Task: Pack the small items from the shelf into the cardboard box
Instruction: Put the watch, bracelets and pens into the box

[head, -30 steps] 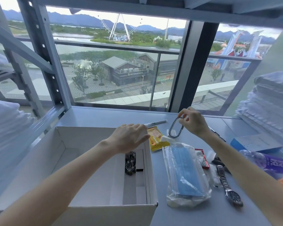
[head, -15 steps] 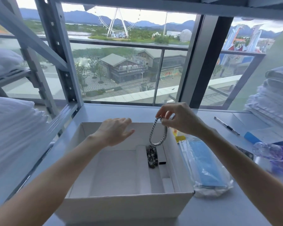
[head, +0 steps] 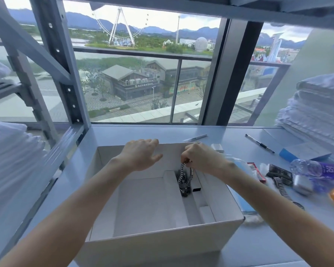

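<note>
Right of frame centre, the right hand (head: pixel 200 158) is pinching a chain bracelet (head: pixel 182 177) that is hanging straight down inside the cardboard box (head: pixel 158 245), just over a dark beaded piece (head: pixel 186 191). The left hand (head: pixel 141 157) is hovering alongside, fingers relaxed, empty.

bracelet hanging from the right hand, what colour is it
Silver, shiny metal links; the bracelet shows best in the head view, dangling from the right hand.
</note>
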`<state>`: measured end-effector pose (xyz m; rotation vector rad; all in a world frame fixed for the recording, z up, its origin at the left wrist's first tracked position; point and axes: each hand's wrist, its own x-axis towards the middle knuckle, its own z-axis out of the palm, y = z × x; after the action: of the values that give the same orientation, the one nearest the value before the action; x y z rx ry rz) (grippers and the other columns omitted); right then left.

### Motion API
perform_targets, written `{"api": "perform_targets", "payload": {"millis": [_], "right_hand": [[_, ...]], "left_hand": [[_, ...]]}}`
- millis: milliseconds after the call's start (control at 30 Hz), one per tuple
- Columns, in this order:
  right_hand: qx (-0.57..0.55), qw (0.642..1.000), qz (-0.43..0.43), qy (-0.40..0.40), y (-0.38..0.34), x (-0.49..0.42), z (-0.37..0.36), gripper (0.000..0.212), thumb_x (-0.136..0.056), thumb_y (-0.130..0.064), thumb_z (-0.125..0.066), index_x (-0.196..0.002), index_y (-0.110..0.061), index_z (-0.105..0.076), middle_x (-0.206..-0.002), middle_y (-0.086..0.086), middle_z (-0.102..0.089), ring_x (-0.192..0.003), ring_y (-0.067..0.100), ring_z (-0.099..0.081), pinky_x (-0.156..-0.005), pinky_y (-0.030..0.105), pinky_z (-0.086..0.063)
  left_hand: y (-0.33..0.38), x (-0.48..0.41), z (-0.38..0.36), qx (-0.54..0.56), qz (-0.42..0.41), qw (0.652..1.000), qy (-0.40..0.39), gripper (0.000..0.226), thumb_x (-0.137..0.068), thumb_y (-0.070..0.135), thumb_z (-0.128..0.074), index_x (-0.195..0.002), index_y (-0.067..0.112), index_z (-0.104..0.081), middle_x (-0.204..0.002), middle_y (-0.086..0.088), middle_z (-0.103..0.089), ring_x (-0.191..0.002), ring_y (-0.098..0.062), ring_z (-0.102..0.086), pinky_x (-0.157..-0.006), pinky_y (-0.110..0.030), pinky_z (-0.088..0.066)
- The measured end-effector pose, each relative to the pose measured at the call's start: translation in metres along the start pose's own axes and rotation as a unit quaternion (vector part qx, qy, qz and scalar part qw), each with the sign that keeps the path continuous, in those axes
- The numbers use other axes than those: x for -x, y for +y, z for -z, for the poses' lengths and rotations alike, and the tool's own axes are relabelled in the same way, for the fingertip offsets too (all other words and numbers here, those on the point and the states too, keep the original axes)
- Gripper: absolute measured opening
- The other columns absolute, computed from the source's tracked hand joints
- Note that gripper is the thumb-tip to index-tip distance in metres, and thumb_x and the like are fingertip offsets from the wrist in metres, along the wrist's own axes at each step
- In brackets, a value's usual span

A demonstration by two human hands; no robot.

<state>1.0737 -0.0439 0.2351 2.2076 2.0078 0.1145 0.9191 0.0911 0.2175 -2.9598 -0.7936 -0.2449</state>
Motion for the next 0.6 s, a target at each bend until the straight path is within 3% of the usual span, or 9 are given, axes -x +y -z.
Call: {"api": "perform_targets", "payload": {"millis": [200,367,467,600], "right_hand": [[-0.001,0.999,-0.007,-0.052,-0.0004,-0.0009,-0.0034,0.021,-0.087,-0.019,-0.060,-0.108,-0.020,-0.063,-0.111,0.005,-0.062,-0.101,0.029,-0.059,-0.093,0.044,-0.046],[0.001,0.998,-0.006,-0.065,-0.0015,-0.0039,-0.0032,0.032,-0.089,-0.004,-0.050,-0.110,-0.024,-0.064,-0.114,0.004,-0.061,-0.103,0.029,-0.058,-0.094,0.047,-0.045],[0.003,0.997,0.010,-0.080,-0.0035,-0.0060,-0.0021,0.047,-0.088,0.006,-0.043,-0.118,-0.025,-0.062,-0.120,0.003,-0.060,-0.107,0.029,-0.058,-0.086,0.043,-0.051],[-0.004,0.996,-0.001,-0.088,-0.0055,-0.0054,-0.0036,0.051,-0.089,0.005,-0.045,-0.122,-0.031,-0.059,-0.118,0.003,-0.059,-0.106,0.029,-0.057,-0.078,0.041,-0.047]], "left_hand": [[0.0013,0.0002,-0.0004,0.002,0.006,1.000,-0.004,0.044,-0.092,0.049,-0.041,-0.122,0.016,-0.041,-0.125,-0.003,-0.057,-0.111,-0.028,-0.055,-0.078,-0.036,-0.039],[0.0021,0.0015,-0.0006,0.000,0.003,1.000,-0.009,0.045,-0.092,0.047,-0.041,-0.123,0.015,-0.040,-0.124,-0.004,-0.056,-0.112,-0.028,-0.054,-0.082,-0.038,-0.041],[0.0022,0.0015,-0.0009,-0.002,0.002,1.000,-0.009,0.044,-0.092,0.046,-0.043,-0.123,0.015,-0.040,-0.124,-0.005,-0.056,-0.113,-0.028,-0.053,-0.083,-0.038,-0.040],[0.0027,0.0021,-0.0003,-0.002,0.002,1.000,-0.010,0.043,-0.092,0.044,-0.044,-0.123,0.014,-0.040,-0.124,-0.005,-0.056,-0.115,-0.027,-0.051,-0.084,-0.036,-0.037]]}}
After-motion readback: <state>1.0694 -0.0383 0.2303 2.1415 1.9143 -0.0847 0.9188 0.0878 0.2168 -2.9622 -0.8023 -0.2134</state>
